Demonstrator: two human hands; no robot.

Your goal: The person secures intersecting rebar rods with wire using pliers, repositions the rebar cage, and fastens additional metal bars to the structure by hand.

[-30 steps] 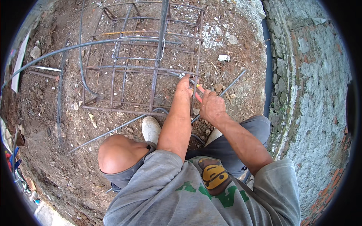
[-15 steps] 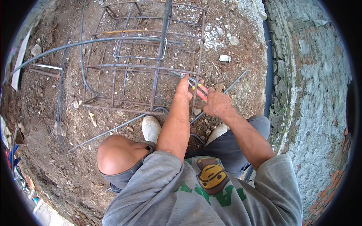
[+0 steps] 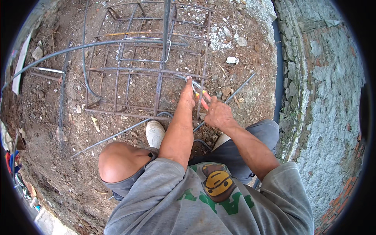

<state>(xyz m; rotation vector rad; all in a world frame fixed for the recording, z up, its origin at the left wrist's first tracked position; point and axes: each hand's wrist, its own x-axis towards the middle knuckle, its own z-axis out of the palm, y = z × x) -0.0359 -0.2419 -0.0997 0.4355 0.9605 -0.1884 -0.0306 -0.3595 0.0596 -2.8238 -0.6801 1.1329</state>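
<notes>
A rusty rebar cage (image 3: 178, 73) of long bars and square ties lies on the ground ahead of me. At its near right part, my left hand (image 3: 188, 94) is closed against the crossing bars; what its fingers pinch is hidden. My right hand (image 3: 219, 114) grips pliers (image 3: 204, 104) with orange-red and yellow handles, just right of my left hand. The jaws of the pliers are mostly hidden behind the left hand and the bars. A thin, lighter bent rod ring (image 3: 169, 51) hangs on the cage near an upright dark bar (image 3: 166, 31).
Long grey rods (image 3: 113, 136) lie by my boot (image 3: 155, 133), and another rod (image 3: 243, 85) slants on the right. One long bar (image 3: 74, 47) arcs over the cage from the left. A dark pipe (image 3: 278, 70) runs along the rough wall (image 3: 329, 94). White rubble (image 3: 232, 60) is scattered about.
Both hands and the pliers have shifted slightly left and the right hand a little lower. The handles have turned to a steeper angle. The view has moved slightly too.
</notes>
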